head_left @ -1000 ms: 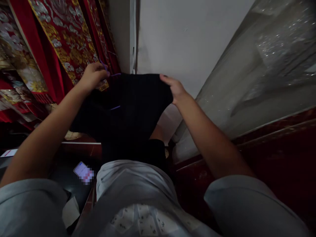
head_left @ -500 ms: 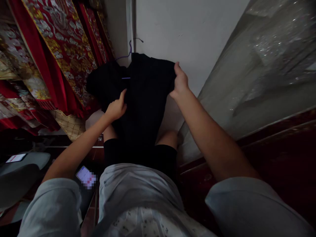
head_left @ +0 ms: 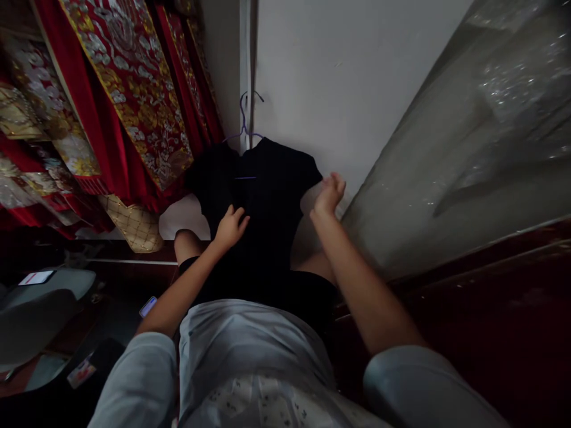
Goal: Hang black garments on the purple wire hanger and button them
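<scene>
The left grip (head_left: 231,228) is loosely spread, its fingers slightly bent over the front of the black shirt (head_left: 272,205), with no cloth visibly pinched; whether the fingertips press on it is hard to tell in this dark. The right grip (head_left: 329,195) is half curled just beside the shirt's sleeve (head_left: 308,169), fingers turned up, and no cloth shows inside it; whether it brushes the sleeve's edge cannot be told. The shirt is spread front up over the person's lap, between the knees (head_left: 188,242), its shoulders on a purple hanger (head_left: 243,119) whose lower bar shows in the neckline. The hook stands out past the collar in front of the wall (head_left: 357,71), and nothing shows for certain that it is caught on anything. The likeliest trouble is a slide: with neither grip seen to clasp shirt or hanger, a shift of the knees could let both slip towards the floor. Pulling one sleeve alone could drag that shoulder off the hanger, since the neckline is wide. The embroidered cloth (head_left: 147,101) is close to the shirt's other shoulder, so a sideways swing could snag the hook in its raised stitching. Black fabric in dim light could also hide a fold.
</scene>
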Available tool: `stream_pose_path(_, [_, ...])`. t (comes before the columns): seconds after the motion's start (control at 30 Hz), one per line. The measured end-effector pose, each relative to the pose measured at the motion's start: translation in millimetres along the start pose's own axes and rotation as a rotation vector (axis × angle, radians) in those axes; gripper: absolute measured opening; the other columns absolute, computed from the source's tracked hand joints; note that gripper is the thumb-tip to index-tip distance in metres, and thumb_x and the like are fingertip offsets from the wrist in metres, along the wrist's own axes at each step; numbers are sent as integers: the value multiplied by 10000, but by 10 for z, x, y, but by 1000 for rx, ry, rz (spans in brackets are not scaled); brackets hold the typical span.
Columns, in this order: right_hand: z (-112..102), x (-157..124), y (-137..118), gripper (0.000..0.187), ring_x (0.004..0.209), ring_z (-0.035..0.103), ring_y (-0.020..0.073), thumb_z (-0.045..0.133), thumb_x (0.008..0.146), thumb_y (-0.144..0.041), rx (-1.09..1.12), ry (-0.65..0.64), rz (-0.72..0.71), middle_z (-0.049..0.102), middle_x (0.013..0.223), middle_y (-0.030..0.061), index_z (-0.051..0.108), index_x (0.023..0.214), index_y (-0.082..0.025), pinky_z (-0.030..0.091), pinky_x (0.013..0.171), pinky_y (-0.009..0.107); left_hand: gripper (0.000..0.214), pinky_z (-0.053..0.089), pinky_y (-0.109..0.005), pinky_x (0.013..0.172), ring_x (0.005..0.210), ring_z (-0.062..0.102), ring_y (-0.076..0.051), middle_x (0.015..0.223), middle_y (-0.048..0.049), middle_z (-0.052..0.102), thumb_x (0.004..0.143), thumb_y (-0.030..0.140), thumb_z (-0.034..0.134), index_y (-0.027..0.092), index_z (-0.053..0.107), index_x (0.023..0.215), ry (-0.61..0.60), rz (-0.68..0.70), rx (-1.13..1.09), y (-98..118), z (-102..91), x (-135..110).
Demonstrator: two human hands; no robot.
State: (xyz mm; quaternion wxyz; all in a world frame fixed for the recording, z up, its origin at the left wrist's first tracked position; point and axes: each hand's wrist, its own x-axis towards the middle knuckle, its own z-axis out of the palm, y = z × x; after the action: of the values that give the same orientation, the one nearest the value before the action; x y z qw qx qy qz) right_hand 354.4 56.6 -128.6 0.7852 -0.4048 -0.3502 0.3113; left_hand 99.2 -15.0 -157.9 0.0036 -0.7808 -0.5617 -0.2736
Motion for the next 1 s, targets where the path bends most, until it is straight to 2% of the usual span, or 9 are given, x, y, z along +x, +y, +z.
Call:
stream_pose_path(0.07, [79, -382, 141, 248, 1285, 533, 249, 480, 825, -417, 10, 124, 54, 648, 1312, 48, 531, 1042, -308, 454, 1082, 432, 205, 571, -401, 973, 1111, 669, -287, 1235, -172, 616, 1097, 315, 480, 190, 605, 1200, 93, -26, -111, 27, 158, -66])
stream_pose_path(0.2, [357, -1402, 470, 316, 939, 659, 253, 596, 752, -456, 32, -114, 259, 725, 1018, 63, 644, 991, -256, 546, 798, 391, 248, 566, -352, 994, 1149, 662, -227, 1251, -148, 642, 1082, 190, 453, 195, 533, 1317, 347, -113, -384, 124, 376, -180])
stream_pose_path(0.3, [484, -1856, 597, 408, 1011, 656, 253, 639, 732, -505, 42, -250, 301, 709, 1063, 78, 643, 1025, -221, 546, 882, 396, 359, 593, -301, 859, 968, 711, -193, 1125, -113, 682, 1026, 182, 570, 182, 511, 1381, 555, -187, -642, 185, 405, -269])
stream_pose_path(0.37, [476, -1905, 595, 414, 1078, 641, 250, 646, 726, -464, 35, -314, 195, 695, 1113, 87, 630, 1054, -211, 523, 975, 398, 326, 586, -262, 794, 899, 718, -179, 1032, -86, 705, 990, 201, 639, 171, 588, 1311, 608, -143, -768, 232, 370, -311])
stream_pose_path(0.47, [378, -1793, 527, 340, 1051, 639, 238, 599, 745, -390, 24, -403, 42, 697, 1071, 77, 626, 1036, -215, 511, 995, 386, 190, 577, -238, 773, 893, 730, -176, 998, -80, 742, 978, 249, 666, 160, 701, 1143, 591, -71, -831, 330, 301, -330])
stream_pose_path(0.6, [245, -1703, 463, 280, 926, 628, 223, 628, 749, -413, 36, -474, 97, 675, 937, 48, 627, 943, -211, 516, 878, 356, 188, 571, -246, 759, 845, 734, -178, 936, -79, 762, 945, 303, 708, 140, 749, 1028, 549, -120, -913, 426, 252, -308])
stream_pose_path(0.73, [177, -1705, 430, 335, 738, 527, 159, 691, 756, -500, -8, -463, 105, 566, 790, -2, 573, 871, -209, 436, 695, 281, 204, 526, -231, 645, 774, 707, -171, 881, -69, 748, 947, 335, 696, 135, 733, 965, 391, -153, -976, 392, 163, -277])
stream_pose_path(0.87, [111, -1624, 331, 395, 625, 382, 127, 682, 820, -572, -95, -490, 32, 437, 674, -34, 511, 817, -215, 315, 589, 259, 115, 488, -257, 685, 736, 667, -154, 839, -32, 712, 1004, 225, 608, 177, 680, 928, 336, 59, -648, 310, -87, -94])
stream_pose_path(1.0, [-1, -1551, 225, 418, 620, 352, 125, 695, 829, -580, -116, -529, 2, 398, 669, -34, 495, 786, -216, 284, 578, 259, 129, 472, -297, 745, 805, 672, -194, 898, -40, 713, 1023, 141, 557, 198, 641, 944, 376, 142, -273, 241, -510, 458])
